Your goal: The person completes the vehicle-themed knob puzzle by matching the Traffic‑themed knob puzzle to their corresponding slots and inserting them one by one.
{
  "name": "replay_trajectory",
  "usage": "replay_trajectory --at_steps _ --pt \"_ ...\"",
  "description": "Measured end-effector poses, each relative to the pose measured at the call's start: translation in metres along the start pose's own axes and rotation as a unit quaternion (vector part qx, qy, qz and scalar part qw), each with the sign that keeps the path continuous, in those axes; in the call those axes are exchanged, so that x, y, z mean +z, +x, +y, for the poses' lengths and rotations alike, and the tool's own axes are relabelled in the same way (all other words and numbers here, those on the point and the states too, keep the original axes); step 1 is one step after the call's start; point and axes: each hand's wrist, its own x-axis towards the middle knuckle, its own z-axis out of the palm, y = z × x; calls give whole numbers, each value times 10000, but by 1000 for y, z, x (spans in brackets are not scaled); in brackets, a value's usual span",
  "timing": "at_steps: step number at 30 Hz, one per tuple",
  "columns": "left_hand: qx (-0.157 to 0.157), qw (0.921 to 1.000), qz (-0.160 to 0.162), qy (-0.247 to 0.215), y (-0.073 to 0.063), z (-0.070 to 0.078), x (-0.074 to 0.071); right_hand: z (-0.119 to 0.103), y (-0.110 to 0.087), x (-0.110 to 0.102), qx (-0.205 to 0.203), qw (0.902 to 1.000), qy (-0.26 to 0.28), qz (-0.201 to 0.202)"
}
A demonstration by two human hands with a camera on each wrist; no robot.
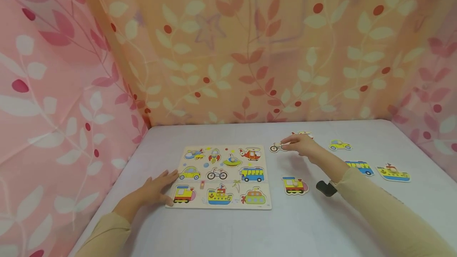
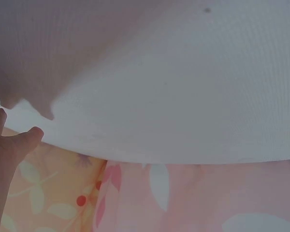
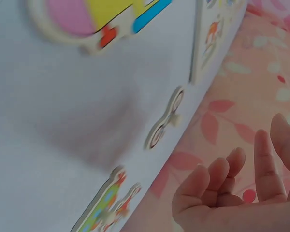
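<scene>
My left hand (image 1: 157,188) rests with spread fingers at the left edge of a wooden peg puzzle board (image 1: 222,205) printed with vehicles. In the left wrist view, part of the left hand (image 2: 14,145) shows at the left border. My right hand (image 1: 301,146) reaches over the far side of the table, its fingertips close by the bicycle piece (image 1: 275,148). Seen from the right wrist, the hand (image 3: 237,188) has loosely bent fingers and nothing between them. The bicycle piece (image 3: 159,126) lies on the table, apart from it. A helicopter piece (image 1: 306,133) is partly hidden behind the hand.
Loose pieces lie right of the board: a train (image 1: 295,185), a yellow car (image 1: 340,144), a bus (image 1: 362,167), partly covered by the forearm, and a ship (image 1: 393,173). A green piece (image 3: 97,205) shows in the right wrist view. Patterned curtains (image 1: 221,70) enclose the table.
</scene>
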Motion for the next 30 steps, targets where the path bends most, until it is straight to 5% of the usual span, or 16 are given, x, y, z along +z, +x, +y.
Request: replay_trajectory --at_steps 10,30 --pt "-75 10000 -26 -19 2 -2 2 24 5 -31 106 9982 119 569" --pt "-47 9998 -52 -181 2 -2 1 71 50 -67 861 9933 252 725"
